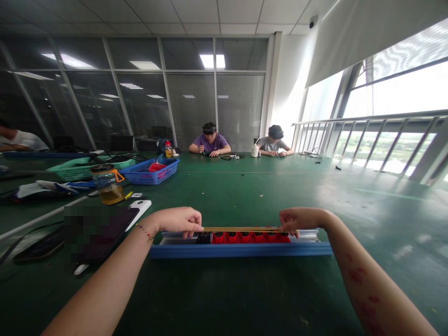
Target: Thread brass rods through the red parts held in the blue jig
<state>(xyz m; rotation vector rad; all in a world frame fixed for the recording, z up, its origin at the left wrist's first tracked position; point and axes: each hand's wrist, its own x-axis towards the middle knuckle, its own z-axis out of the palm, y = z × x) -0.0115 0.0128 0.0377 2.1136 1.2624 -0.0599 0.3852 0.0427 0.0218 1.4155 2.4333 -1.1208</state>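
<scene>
With bare forearms (105,280) closest, pinching one end of thin yellowish rods (241,229) in the left hand (185,221) and clasping the other end in the right hand (294,220), holding them lengthwise over red blocks (231,238) in a blue-fronted rail (241,250) on the green table (224,294), right of a lidded jar (110,189).

On the table (224,200), blocks (245,238) sit in a row in the tray (241,250). Sticks (241,229) run over them, maybe touching. Left of the tray lies a tablet (114,233), a jar (108,186) behind it, then two baskets (149,177) nearer the far edge.
</scene>
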